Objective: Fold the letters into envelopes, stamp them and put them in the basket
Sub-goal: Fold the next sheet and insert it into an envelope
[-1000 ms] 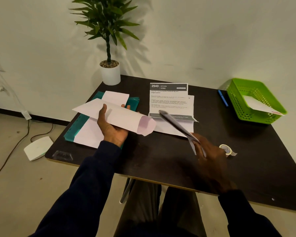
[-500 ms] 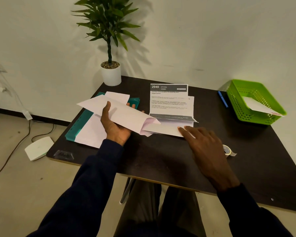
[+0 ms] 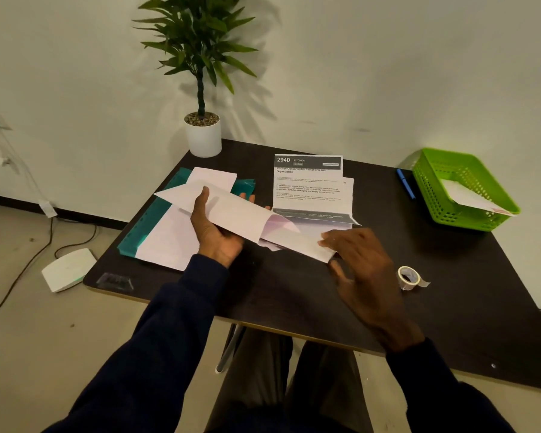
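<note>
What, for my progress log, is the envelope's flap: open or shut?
Open: the flap sticks out unfolded from the envelope in the left hand.

Plant (image 3: 200,57) behind folder (image 3: 144,235), letters (image 3: 310,189) right of folder, basket (image 3: 450,210) far right, tape (image 3: 407,277) before it

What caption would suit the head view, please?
Left hand holds an open envelope; right hand holds a folded letter at its mouth.
</note>
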